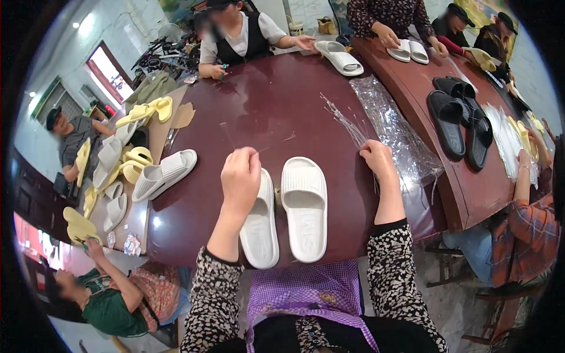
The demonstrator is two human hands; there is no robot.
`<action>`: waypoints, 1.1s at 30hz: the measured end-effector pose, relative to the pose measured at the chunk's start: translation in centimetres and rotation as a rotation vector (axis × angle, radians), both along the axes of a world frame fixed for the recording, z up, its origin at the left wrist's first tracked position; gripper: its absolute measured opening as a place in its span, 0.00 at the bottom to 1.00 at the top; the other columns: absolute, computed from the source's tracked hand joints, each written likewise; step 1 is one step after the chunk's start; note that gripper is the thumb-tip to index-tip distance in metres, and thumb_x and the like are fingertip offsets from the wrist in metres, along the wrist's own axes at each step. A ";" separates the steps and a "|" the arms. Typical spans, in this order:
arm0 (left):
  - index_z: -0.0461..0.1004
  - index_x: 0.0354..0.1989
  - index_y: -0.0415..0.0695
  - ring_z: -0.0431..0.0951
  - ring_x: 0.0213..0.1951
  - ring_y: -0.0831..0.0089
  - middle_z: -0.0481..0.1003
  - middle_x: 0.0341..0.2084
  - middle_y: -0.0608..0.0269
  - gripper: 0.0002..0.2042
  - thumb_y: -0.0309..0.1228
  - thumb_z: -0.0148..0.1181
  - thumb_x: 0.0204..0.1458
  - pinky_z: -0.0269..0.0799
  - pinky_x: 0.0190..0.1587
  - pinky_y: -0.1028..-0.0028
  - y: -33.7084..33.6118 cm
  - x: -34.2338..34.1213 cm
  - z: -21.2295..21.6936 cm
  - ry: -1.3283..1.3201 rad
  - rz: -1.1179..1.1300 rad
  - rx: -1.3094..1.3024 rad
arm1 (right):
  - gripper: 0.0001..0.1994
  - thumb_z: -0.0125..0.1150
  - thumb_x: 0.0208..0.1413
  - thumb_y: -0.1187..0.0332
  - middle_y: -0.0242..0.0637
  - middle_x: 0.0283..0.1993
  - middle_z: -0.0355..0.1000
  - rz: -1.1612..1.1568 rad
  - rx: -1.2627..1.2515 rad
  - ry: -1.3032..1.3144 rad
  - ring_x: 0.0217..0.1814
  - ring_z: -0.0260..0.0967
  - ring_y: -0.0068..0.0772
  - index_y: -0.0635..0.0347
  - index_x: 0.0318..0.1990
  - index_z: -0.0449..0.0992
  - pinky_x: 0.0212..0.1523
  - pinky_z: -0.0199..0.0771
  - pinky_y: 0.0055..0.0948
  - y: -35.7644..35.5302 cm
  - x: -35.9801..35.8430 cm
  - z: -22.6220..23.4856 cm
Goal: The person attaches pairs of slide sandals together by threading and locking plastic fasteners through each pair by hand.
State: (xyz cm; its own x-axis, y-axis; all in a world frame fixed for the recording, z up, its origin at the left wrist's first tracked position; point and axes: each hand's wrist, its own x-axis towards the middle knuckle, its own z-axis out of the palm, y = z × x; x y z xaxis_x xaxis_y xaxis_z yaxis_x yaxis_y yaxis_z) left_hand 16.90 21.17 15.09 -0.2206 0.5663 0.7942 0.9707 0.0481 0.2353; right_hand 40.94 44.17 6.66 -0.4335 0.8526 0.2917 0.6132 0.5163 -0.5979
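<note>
The left hand [240, 176] covers the toe of the left white slipper [260, 226]. What its fingertips pinch is too thin to identify.

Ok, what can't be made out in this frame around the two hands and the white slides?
Head view:
- Left slide: its front strap is hidden under the left hand.
- What the left hand pinches: a thin strand, too small to identify.
- Right hand: its fingertips curl out of sight at the clear plastic ties; grip unclear.

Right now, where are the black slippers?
In the head view, the black slippers lie upper right on the neighbouring brown table, beside the clear plastic bags, far from the white pair.
</note>
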 end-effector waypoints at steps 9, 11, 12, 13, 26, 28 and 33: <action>0.70 0.30 0.37 0.72 0.26 0.58 0.71 0.22 0.54 0.04 0.18 0.57 0.45 0.67 0.29 0.65 -8.1 5.0 -2.0 -0.121 0.060 -0.017 | 0.05 0.57 0.48 0.75 0.45 0.34 0.75 0.320 0.270 0.391 0.37 0.72 0.47 0.63 0.32 0.77 0.42 0.71 0.39 -6.5 -3.3 5.7; 0.70 0.29 0.38 0.71 0.26 0.57 0.70 0.22 0.55 0.04 0.19 0.57 0.45 0.67 0.29 0.64 -9.0 5.6 -2.3 -0.129 0.070 -0.022 | 0.09 0.58 0.48 0.73 0.44 0.32 0.74 0.593 0.246 0.286 0.37 0.72 0.45 0.62 0.38 0.76 0.40 0.71 0.38 -10.7 -3.9 7.6; 0.70 0.29 0.38 0.71 0.26 0.57 0.70 0.22 0.55 0.04 0.19 0.57 0.45 0.67 0.29 0.64 -9.4 5.8 -2.5 -0.148 0.056 -0.026 | 0.10 0.60 0.46 0.74 0.42 0.30 0.73 0.665 0.255 0.233 0.34 0.71 0.44 0.62 0.38 0.76 0.37 0.71 0.37 -13.2 -4.3 8.2; 0.70 0.29 0.38 0.71 0.25 0.57 0.70 0.22 0.55 0.04 0.18 0.57 0.45 0.67 0.29 0.64 -9.8 5.9 -2.7 -0.166 0.042 -0.030 | 0.11 0.62 0.44 0.75 0.41 0.28 0.72 0.738 0.263 0.180 0.31 0.71 0.43 0.62 0.39 0.76 0.34 0.71 0.36 -15.4 -4.8 8.2; 0.72 0.28 0.36 0.71 0.21 0.64 0.71 0.20 0.56 0.04 0.17 0.58 0.43 0.66 0.24 0.71 -14.1 9.0 -4.0 -0.448 -0.227 -0.145 | 0.10 0.66 0.40 0.73 0.35 0.27 0.72 0.675 0.369 0.177 0.28 0.70 0.36 0.60 0.33 0.75 0.30 0.69 0.33 -21.7 -2.0 4.5; 0.72 0.28 0.36 0.71 0.21 0.64 0.71 0.20 0.56 0.04 0.17 0.58 0.43 0.66 0.24 0.71 -15.0 9.3 -4.2 -0.455 -0.247 -0.156 | 0.10 0.66 0.39 0.73 0.34 0.27 0.72 0.695 0.360 0.152 0.28 0.70 0.34 0.60 0.32 0.75 0.29 0.68 0.31 -22.4 -1.0 4.6; 0.73 0.28 0.36 0.72 0.22 0.64 0.72 0.20 0.57 0.04 0.17 0.59 0.43 0.67 0.25 0.71 -16.5 10.3 -5.1 -0.528 -0.374 -0.202 | 0.10 0.67 0.39 0.73 0.33 0.26 0.72 0.736 0.333 0.099 0.28 0.70 0.33 0.59 0.31 0.75 0.28 0.68 0.29 -23.8 1.1 4.5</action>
State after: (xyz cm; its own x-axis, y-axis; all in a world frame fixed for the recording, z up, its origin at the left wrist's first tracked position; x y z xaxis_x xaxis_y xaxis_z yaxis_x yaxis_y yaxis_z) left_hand 27.15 4.64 10.00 -0.3103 0.8058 0.5044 0.6876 -0.1761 0.7044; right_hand 42.06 20.35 11.16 -0.8082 0.2209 0.5460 -0.0003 0.9269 -0.3754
